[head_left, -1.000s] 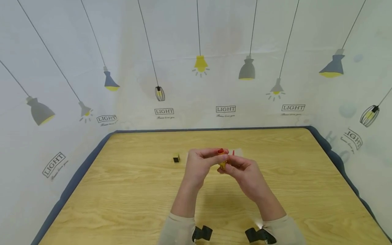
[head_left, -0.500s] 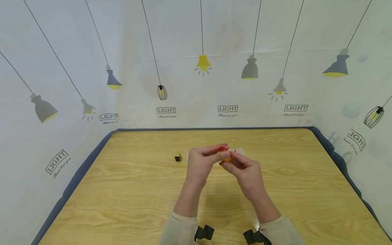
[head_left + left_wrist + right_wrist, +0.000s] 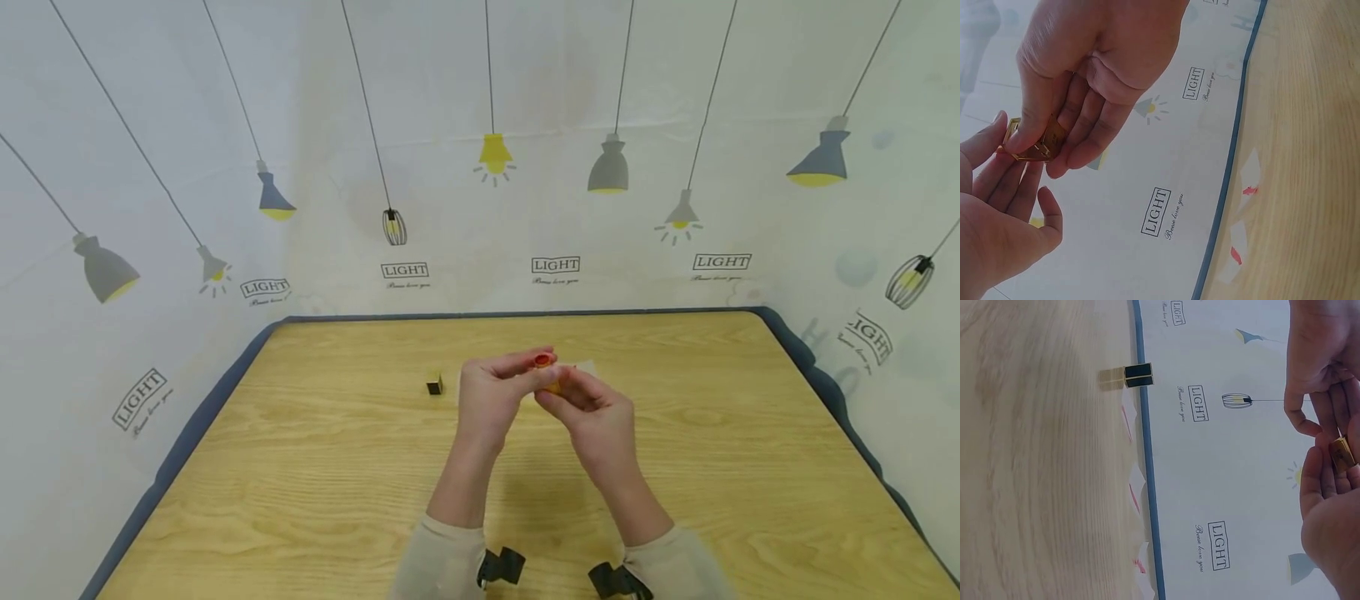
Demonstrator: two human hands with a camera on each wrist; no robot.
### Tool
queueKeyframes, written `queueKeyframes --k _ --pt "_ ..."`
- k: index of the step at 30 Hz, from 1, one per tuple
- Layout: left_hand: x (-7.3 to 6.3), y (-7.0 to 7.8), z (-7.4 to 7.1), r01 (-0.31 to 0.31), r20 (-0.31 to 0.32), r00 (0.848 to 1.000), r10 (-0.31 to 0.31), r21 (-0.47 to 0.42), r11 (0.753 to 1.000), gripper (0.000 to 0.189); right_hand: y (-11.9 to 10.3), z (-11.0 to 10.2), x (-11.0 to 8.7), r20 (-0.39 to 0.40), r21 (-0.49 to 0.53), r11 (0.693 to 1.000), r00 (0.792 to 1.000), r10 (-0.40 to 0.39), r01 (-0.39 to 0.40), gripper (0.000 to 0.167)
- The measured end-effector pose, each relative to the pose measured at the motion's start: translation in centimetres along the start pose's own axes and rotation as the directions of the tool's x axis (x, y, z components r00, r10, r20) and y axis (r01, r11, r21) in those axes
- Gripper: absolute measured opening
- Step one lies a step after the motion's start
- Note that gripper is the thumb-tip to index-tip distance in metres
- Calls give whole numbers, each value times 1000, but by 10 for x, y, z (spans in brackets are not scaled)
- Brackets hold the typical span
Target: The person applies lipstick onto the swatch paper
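A lipstick (image 3: 543,361) with a red tip and a gold tube is held up between both hands over the table. My left hand (image 3: 486,402) grips it near the red end, thumb on the near side and fingers behind. With thumb and fingers, my right hand (image 3: 602,423) pinches the lower part of the gold tube (image 3: 1054,140), also seen in the left wrist view. Fingers of both hands cover much of the tube. In the right wrist view, only part of the gold body (image 3: 1341,455) shows between the hands.
A small black and gold cap (image 3: 435,385) stands on the wooden table (image 3: 337,467), left of the hands. Behind them lie white paper pieces (image 3: 1235,253) with red marks, partly hidden in the head view. A wall sheet (image 3: 450,67) printed with lamps encloses the table's back and sides.
Both hands have risen slightly. The lipstick has tipped so its red end faces the head camera more, and the right-hand fingers now cover more of the gold tube.
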State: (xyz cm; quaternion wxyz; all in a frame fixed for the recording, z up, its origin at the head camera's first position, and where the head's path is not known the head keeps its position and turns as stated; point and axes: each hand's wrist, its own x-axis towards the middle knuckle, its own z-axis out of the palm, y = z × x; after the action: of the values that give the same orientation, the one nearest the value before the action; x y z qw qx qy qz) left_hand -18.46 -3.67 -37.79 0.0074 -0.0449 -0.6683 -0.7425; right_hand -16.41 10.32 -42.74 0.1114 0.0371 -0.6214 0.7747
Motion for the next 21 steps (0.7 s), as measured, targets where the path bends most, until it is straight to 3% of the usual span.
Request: queueKeyframes --k 5,9,12,18,20,21 --pt "-1 0 1 -3 1 1000 3 10 1000 24 -1 4 -3 -39 -47 999 999 -21 20 36" --pt "-1 -2 2 -6 -1 1000 7 26 1000 23 1 7 -6 -70 -172 979 990 -119 105 30" --pt "-1 -5 3 -10 1 1000 10 38 999 22 5 9 -8 -70 -280 936 968 -240 212 24" --pt "-4 -9 8 -39 -10 999 40 56 998 21 11 9 -7 -53 -416 818 887 -458 398 24" --pt "-4 -10 8 -48 -5 999 48 52 997 21 12 8 -6 -40 -422 807 881 -471 413 27" --pt "-4 -10 9 -51 -3 999 51 51 997 22 11 7 -6 -28 -407 819 891 -453 404 29"
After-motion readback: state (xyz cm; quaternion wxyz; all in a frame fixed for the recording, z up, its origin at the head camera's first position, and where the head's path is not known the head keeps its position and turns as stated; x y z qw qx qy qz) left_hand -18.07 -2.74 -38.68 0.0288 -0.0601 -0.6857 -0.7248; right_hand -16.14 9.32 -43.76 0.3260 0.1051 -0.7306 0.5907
